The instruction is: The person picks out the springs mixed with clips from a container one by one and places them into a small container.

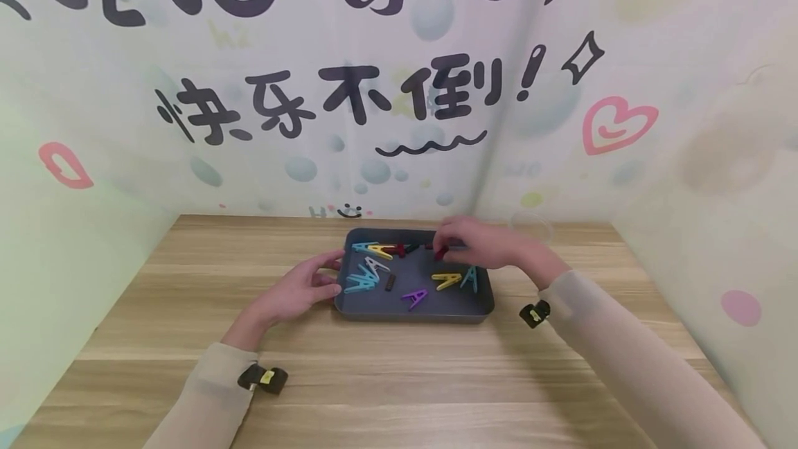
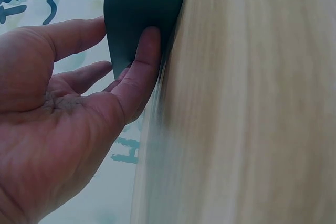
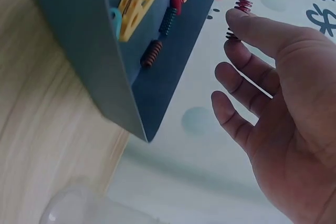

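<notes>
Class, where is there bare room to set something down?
Free: the tabletop in front of the tray, between the sleeves; inside, a floor patch behind the purple clip. Crowded: the tray's left end, with blue clips. In the head view, the right hand hides the back right corner.

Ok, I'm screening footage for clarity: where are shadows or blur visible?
Head view: bright, with a soft shadow on the table beside the right sleeve; left wrist view: the table's grain looks smeared, the tray dark; right wrist view: red spring in the right hand fairly crisp, clear object at the bottom hazy.
</notes>
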The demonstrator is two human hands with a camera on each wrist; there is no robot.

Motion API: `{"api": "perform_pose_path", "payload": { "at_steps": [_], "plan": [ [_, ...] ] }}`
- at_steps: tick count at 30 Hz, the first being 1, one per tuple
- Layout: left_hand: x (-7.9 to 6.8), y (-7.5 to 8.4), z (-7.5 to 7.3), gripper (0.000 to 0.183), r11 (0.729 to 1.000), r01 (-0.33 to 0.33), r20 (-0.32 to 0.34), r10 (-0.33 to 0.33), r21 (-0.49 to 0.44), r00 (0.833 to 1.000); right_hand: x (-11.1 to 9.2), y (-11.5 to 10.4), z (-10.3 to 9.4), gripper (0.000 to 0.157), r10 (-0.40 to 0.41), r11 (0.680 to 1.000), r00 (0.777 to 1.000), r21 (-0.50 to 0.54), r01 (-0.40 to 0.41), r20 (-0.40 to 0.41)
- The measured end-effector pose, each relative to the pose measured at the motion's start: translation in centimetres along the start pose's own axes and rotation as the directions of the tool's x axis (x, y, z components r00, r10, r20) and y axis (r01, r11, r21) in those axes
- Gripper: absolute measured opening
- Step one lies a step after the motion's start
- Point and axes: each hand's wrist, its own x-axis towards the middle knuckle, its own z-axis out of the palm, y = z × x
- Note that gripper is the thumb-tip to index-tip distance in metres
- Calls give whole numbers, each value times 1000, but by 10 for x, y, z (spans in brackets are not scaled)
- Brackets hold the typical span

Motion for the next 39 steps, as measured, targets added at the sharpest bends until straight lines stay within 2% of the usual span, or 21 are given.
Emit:
{"api": "perform_pose_path", "payload": {
  "at_steps": [6,17,30,39],
  "plan": [
    [0,1,1,63,1000,8,-1,-8,3,1000,-11,9,-8,13,2,1000,999,13,-1,-45],
    [0,1,1,65,1000,-1,2,1,-6,1000,-34,33,-21,14,83,996,987,1,-84,-134],
    [-1,2,1,65,1000,-5,11,5,-14,1000,-68,59,-36,16,218,976,965,56,-212,-145],
    [-1,2,1,66,999,-9,20,10,-38,1000,-84,80,-38,18,276,961,943,37,-275,-187]
  ]
}}
